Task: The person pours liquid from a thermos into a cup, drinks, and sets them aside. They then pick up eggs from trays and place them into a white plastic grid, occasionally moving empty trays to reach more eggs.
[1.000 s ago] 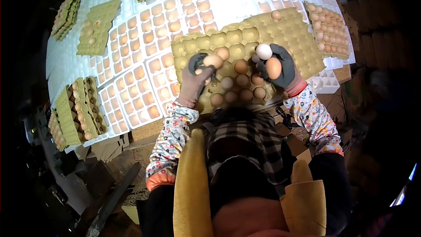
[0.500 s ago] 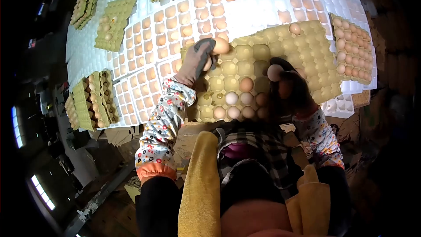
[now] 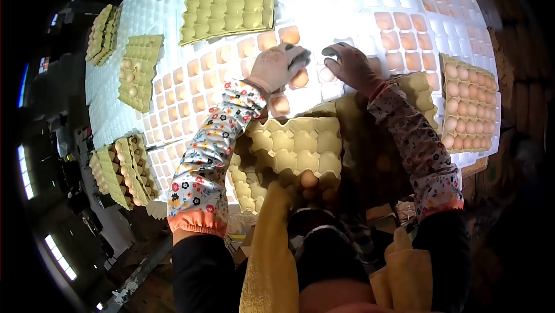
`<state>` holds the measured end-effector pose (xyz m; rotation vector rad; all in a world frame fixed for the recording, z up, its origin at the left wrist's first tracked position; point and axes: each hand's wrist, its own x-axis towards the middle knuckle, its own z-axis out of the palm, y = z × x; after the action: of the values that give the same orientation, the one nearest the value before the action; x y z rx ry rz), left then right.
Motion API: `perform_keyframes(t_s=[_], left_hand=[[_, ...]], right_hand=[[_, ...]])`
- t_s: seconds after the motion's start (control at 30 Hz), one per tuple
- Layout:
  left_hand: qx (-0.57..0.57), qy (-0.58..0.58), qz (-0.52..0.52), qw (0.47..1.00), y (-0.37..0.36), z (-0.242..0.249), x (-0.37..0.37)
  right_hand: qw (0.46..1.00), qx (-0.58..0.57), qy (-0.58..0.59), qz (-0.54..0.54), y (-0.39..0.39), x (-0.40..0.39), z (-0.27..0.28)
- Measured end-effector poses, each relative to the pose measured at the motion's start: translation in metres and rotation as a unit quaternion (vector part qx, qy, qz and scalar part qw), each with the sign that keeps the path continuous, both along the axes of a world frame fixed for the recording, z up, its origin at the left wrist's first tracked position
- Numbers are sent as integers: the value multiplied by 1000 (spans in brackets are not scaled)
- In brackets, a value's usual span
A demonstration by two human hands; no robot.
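My left hand, in a grey glove, reaches over the lit white plastic egg tray. Its fingers curl down around a brown egg. Another brown egg sits in a cell below that wrist. My right hand, also gloved, is just to the right, fingers bent and apart, beside a pale egg in a cell. Nearer my body lies a yellowish pulp egg tray, with a few eggs by its near edge, in shadow. A shaded pulp tray lies under my right forearm.
A bare stack of pulp trays lies at the back. Filled pulp trays stand at the right and the near left. A pulp tray with several eggs lies at left. Lit white trays hold many eggs.
Both hands have moved forward from the pulp tray to the white tray, and closer together. The pale egg held in my right hand is gone from it. The view has shifted.
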<state>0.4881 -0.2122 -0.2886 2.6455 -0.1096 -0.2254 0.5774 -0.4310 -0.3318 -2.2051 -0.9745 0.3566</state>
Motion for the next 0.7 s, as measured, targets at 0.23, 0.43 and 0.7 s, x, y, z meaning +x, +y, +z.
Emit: perform_keyframes(t_s=[0.23, 0.43, 0.7], left_hand=[[32, -137, 74, 987, -79, -68, 56], [-203, -119, 61, 970, -73, 62, -118], [21, -52, -84, 995, -103, 33, -235]], right_hand=[[995, 80, -33, -41, -32, -49, 48], [987, 122, 105, 22, -83, -180, 131], [989, -78, 21, 121, -110, -267, 79]])
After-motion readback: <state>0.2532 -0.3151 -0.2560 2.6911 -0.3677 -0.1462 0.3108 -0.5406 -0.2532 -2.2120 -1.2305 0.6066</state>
